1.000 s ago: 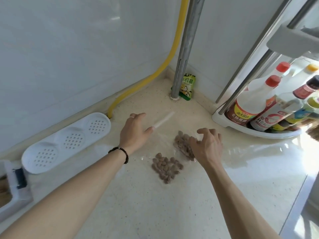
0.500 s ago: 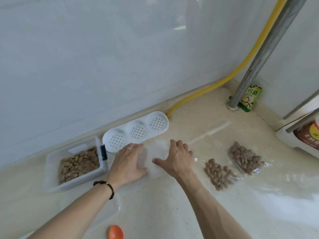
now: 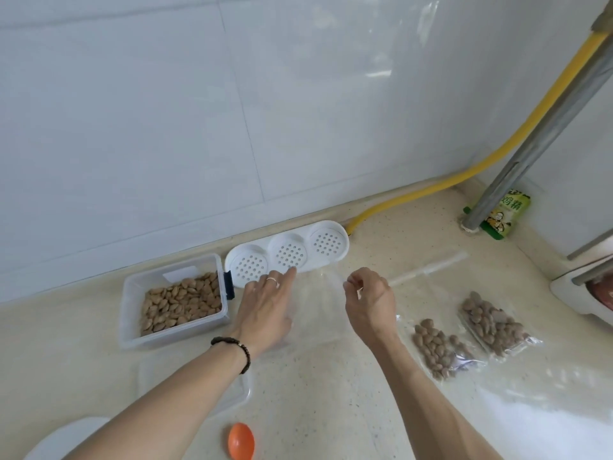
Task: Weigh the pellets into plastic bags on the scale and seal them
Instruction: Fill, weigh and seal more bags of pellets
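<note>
An orange scoop (image 3: 241,441) lies nearest, below the wrists. The left hand (image 3: 265,310) presses flat, fingers straight, on an empty plastic bag (image 3: 316,313) — likely to steady it — while the right hand (image 3: 370,302) pinches its top edge, apparently to open it. Two filled bags (image 3: 467,330) rest right of that hand; the pellet tub (image 3: 175,300) sits beside the left.

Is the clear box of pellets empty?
No, the clear box by the wall holds a layer of brown pellets.
</note>
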